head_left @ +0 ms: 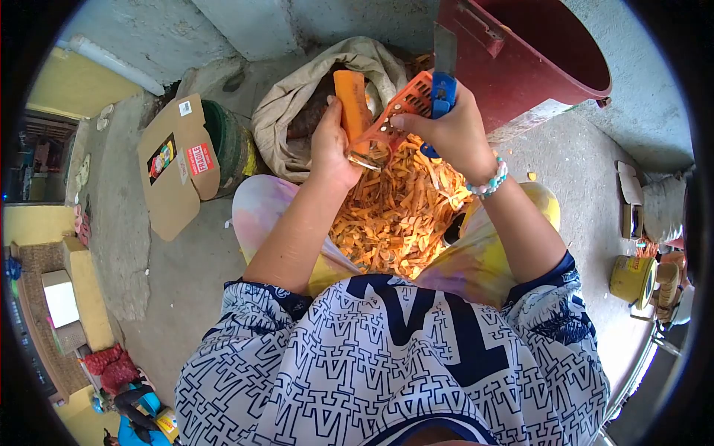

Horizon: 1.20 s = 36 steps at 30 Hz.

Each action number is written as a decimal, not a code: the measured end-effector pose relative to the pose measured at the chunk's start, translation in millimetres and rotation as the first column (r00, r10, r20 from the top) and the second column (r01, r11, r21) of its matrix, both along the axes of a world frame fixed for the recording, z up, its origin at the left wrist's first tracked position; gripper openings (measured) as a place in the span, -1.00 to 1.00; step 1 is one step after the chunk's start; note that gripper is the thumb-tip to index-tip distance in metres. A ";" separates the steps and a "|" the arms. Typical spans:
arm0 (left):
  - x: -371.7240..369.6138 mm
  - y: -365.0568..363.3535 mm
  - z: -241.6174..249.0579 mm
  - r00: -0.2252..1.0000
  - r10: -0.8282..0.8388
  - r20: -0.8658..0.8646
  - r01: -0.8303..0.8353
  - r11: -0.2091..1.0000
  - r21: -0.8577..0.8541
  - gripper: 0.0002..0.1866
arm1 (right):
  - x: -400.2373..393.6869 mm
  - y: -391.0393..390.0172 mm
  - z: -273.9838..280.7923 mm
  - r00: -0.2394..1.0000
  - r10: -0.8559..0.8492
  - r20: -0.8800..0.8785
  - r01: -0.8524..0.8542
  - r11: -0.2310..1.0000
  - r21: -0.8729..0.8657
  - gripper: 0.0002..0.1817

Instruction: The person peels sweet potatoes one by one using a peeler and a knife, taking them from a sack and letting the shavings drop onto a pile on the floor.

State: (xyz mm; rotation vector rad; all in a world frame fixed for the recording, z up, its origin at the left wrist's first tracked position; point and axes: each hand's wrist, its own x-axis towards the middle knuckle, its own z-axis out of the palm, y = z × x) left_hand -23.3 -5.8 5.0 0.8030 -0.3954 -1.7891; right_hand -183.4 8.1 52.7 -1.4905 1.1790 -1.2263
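My left hand point(332, 149) is wrapped round an upright piece of peeled carrot point(352, 100), flat-sided and bright orange. My right hand point(454, 134) grips an orange plastic peeler point(401, 108) with a perforated handle; its metal blade end lies close to my left hand. A blue-handled knife point(444, 93) is also in my right hand, blade pointing up. Below both hands, between my legs, lies a big heap of orange shavings point(401, 215). Just beyond my left hand stands an open cloth sack point(279, 123) with brownish produce partly visible inside.
A large red barrel point(520, 74) stands at the upper right by the wall. On the left, a cardboard piece point(175, 178) leans on a green bucket point(238, 145). A yellow bucket point(632, 279) is at far right. Red mesh bags point(111, 368) lie at lower left.
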 end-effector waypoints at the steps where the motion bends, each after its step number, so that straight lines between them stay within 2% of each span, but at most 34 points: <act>1: -1.8 1.0 2.1 0.999 0.029 -0.035 -0.028 0.999 0.021 -0.68 | 0.6 -0.8 -0.1 1.000 0.002 -0.001 -0.002 1.000 0.006 -0.62; 3: -1.9 2.2 1.8 0.996 0.057 -0.069 -0.054 0.998 0.044 -0.69 | 0.4 -5.3 -1.4 1.000 0.013 -0.003 -0.013 1.000 -0.001 -0.62; 6: 0.7 6.6 -3.9 0.992 -0.025 -0.124 0.019 0.999 -0.050 -0.62 | -6.9 -27.6 -10.0 1.000 0.001 0.009 -0.001 0.999 -0.039 -0.61; 7: 2.8 10.2 -4.8 0.993 -0.095 -0.068 0.090 0.993 -0.077 -0.61 | -11.7 -38.2 -10.5 1.000 -0.018 0.022 0.020 0.997 -0.071 -0.60; 8: 3.7 11.5 -5.8 0.987 -0.162 -0.011 0.160 0.982 -0.102 -0.60 | -22.4 -48.7 -5.3 0.994 -0.112 0.005 0.112 0.994 -0.010 -0.61; 10: 3.7 9.8 -6.7 0.977 -0.211 0.039 0.214 0.970 -0.112 -0.57 | -47.3 -73.6 -6.9 0.985 -0.148 0.091 0.150 0.989 -0.008 -0.65; 12: 9.0 10.8 -5.0 0.934 -0.338 0.115 0.354 0.920 -0.167 -0.54 | -61.8 -93.0 -14.8 0.898 -0.435 -0.071 0.403 0.877 -0.263 -0.70; 13: 12.8 9.1 -4.7 0.894 -0.448 0.029 0.439 0.857 -0.269 -0.52 | -68.6 -93.1 -14.7 0.911 -0.403 0.086 0.411 0.904 -0.119 -0.72; 14: 12.5 7.5 -3.1 0.894 -0.447 0.030 0.438 0.856 -0.274 -0.52 | -71.0 -94.1 -17.2 0.911 -0.402 0.086 0.411 0.903 -0.124 -0.72; 16: 11.3 6.5 -0.6 0.951 -0.301 0.070 0.309 0.927 -0.215 -0.51 | -61.6 -82.8 -9.1 0.932 -0.345 0.110 0.355 0.931 -0.087 -0.74; 17: 16.7 1.7 -3.5 0.934 -0.353 -0.049 0.330 0.909 -0.254 -0.63 | -54.0 -70.1 -4.2 0.957 -0.269 0.111 0.277 0.959 -0.058 -0.74; 18: 17.4 -1.5 -3.3 0.937 -0.346 -0.049 0.323 0.912 -0.253 -0.63 | -44.0 -58.5 0.2 0.958 -0.262 0.112 0.270 0.961 -0.057 -0.74; 19: 16.9 -3.8 -2.8 0.946 -0.260 0.194 0.303 0.922 -0.241 -0.62 | -35.4 -48.0 2.9 0.968 -0.242 0.062 0.246 0.966 -0.073 -0.74; 20: 15.3 -3.7 -2.0 0.890 -0.164 0.426 0.282 0.931 -0.232 -0.58 | -31.3 -40.3 3.5 0.974 -0.224 0.011 0.224 0.971 -0.087 -0.73; 21: 11.6 -1.1 -0.2 0.874 -0.104 0.476 0.250 0.934 -0.256 -0.48 | -31.5 -35.9 2.4 0.975 -0.222 -0.018 0.220 0.972 -0.078 -0.72; 22: 10.8 -0.6 -3.8 0.874 -0.105 0.474 0.251 0.933 -0.256 -0.48 | -32.2 -33.5 3.5 0.975 -0.223 -0.020 0.221 0.972 -0.078 -0.72; 24: 8.4 -1.6 -11.3 0.689 0.117 0.715 0.273 0.873 -0.405 -0.46 | -34.0 -30.8 7.2 0.967 -0.243 -0.078 0.235 0.967 -0.099 -0.69; 25: 8.4 0.2 -9.0 0.732 0.026 0.681 0.270 0.907 -0.324 -0.58 | -33.9 -29.7 7.1 0.966 -0.246 -0.077 0.238 0.966 -0.101 -0.69; 26: 10.1 -1.7 -10.8 0.731 0.024 0.682 0.273 0.906 -0.324 -0.58 | -32.8 -28.6 6.0 0.980 -0.196 -0.012 0.195 0.978 -0.067 -0.67; 27: 12.7 -5.2 -12.8 0.899 -0.071 0.431 0.172 0.965 -0.199 -0.61 | -31.2 -27.2 4.4 0.988 -0.146 0.054 0.148 0.988 -0.035 -0.64; 28: 15.0 -7.5 -14.4 0.986 -0.104 0.129 0.110 0.993 -0.039 -0.58 | -28.2 -25.1 -0.6 0.988 -0.146 0.055 0.148 0.988 -0.032 -0.64; 30: 16.1 -9.3 -16.7 0.986 -0.098 0.135 0.102 0.994 -0.025 -0.57 | -17.6 -18.3 -10.8 0.995 -0.009 0.100 0.010 1.000 -0.014 -0.61; 32: 13.2 -10.7 -18.7 0.999 -0.018 0.035 0.017 1.000 0.025 -0.61 | -6.7 -6.4 -10.4 0.998 -0.007 0.062 0.008 1.000 -0.021 -0.62; 36: 9.1 -9.7 -12.4 0.997 -0.081 -0.018 0.082 0.995 0.063 -0.64 | 0.7 2.3 -1.2 1.000 0.020 0.022 -0.020 1.000 0.014 -0.63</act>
